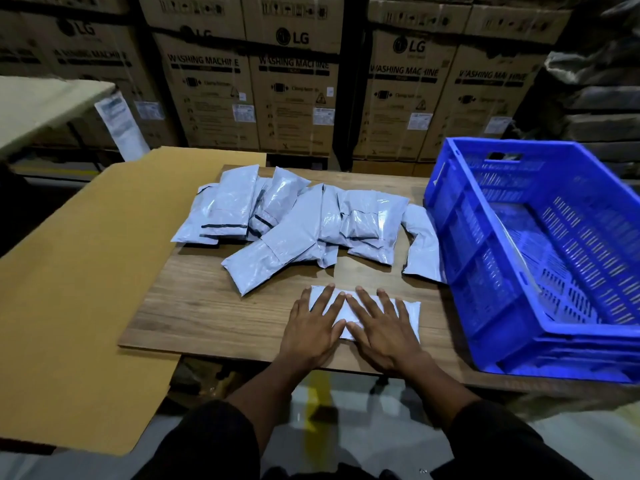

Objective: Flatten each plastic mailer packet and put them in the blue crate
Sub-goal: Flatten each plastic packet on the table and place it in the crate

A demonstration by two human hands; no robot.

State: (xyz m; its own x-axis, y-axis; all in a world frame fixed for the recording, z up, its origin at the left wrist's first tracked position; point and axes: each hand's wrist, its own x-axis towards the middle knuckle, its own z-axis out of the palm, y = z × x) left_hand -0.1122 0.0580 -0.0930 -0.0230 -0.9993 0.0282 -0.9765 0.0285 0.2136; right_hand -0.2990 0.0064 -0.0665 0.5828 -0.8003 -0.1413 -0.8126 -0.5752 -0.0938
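- Here, nearest the camera, two forearms in dark sleeves reach over the front edge of a wood-grain table (214, 306).
- The left hand (311, 327) and the right hand (384, 332) lie side by side, palms down, fingers straight and spread, pressing on one mailer packet (407, 313).
- That packet is pale grey-white plastic, lying flat near the table's front edge, its right end showing past the right hand.
- Just beyond it, a pile of mailer packets (294, 220) fills the middle of the table: same glossy grey-white plastic, puffy and creased, some with a dark strip across the flap. They overlap, so an exact count is uncertain; about eight show.
- One of them, a limp packet (420, 244), lies against the crate's left wall.
- One blue crate (485, 271) with slotted walls stands on the table's right side; whether it holds any packet I cannot tell.
- One sheet of brown cardboard (86, 271) covers the left side and overhangs the front.
- Behind the table, stacked cartons (294, 81) printed "LG WASHING MACHINE" form a wall, four across at table level, with more above.
- At far left stands a second, pale table (38, 102).
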